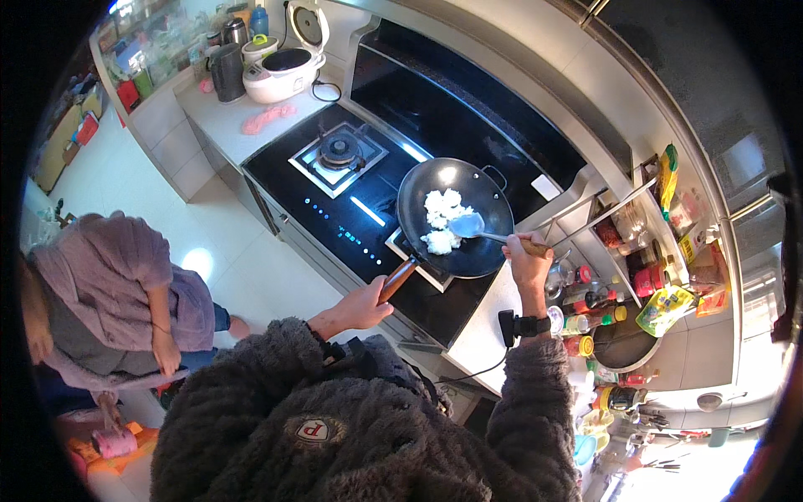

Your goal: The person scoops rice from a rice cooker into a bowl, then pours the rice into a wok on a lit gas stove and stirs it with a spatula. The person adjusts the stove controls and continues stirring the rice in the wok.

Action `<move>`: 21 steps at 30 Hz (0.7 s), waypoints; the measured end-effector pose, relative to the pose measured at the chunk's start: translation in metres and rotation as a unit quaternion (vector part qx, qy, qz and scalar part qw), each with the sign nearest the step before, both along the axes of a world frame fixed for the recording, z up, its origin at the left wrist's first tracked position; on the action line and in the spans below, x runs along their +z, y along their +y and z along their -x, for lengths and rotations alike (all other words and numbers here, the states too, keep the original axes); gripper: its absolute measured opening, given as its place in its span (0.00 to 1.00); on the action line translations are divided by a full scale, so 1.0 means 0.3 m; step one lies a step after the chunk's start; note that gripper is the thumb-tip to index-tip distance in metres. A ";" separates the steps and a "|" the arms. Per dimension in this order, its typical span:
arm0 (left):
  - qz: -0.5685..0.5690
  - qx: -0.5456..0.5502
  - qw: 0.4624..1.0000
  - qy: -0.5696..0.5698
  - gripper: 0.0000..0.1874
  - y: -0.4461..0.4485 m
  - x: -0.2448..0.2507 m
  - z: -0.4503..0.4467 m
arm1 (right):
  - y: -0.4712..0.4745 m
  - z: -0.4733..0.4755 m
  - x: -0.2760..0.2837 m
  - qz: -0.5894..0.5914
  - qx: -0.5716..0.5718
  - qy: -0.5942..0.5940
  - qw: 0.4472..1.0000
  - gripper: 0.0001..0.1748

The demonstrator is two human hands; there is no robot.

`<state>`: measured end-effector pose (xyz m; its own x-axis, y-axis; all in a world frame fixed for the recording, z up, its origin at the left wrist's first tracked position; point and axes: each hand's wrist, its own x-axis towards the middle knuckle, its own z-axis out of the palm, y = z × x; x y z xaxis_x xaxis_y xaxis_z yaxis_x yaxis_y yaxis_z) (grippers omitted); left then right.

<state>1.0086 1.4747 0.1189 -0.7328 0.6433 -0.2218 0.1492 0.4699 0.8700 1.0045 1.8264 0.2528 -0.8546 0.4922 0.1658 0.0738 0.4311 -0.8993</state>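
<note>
My left hand [361,306] grips the wooden handle [396,280] of a dark wok [417,188], which sits over the right burner of a black glass gas hob [301,201]. In my right hand [529,263] is a spatula, held by its wooden grip [537,249]. Its wide grey blade [467,225] rests among clumps of white food [443,207], which looks like cooked rice. One clump lies above the blade and another below it. The wok's far side bears a small loop handle [497,177].
The left burner [339,149] holds no pan. A rice cooker [280,75] with its lid up, an electric kettle [226,72] and a pink cloth [268,119] occupy the left counter. Sauce bottles [590,323] crowd the right. At left stands another person [125,295].
</note>
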 end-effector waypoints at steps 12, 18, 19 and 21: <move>-0.001 -0.012 1.000 0.006 0.35 -0.003 0.008 -0.005 | 0.013 -0.014 0.047 -0.010 0.021 0.019 1.000 0.09; 0.003 -0.011 1.000 0.026 0.33 -0.004 0.004 -0.003 | -0.051 -0.040 0.154 -0.021 0.041 -0.038 0.998 0.07; -0.001 -0.008 1.000 0.016 0.33 -0.003 0.005 -0.003 | -0.073 -0.033 0.138 0.022 0.059 -0.036 0.997 0.06; -0.005 -0.006 1.000 -0.002 0.35 -0.003 0.007 -0.005 | -0.108 -0.022 0.103 -0.065 0.043 -0.040 0.996 0.06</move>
<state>1.0102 1.4738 0.1209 -0.7238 0.6545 -0.2185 0.1518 0.4599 0.8749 1.0110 1.7941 0.2837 -0.9054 0.3958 0.1535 0.1002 0.5506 -0.8287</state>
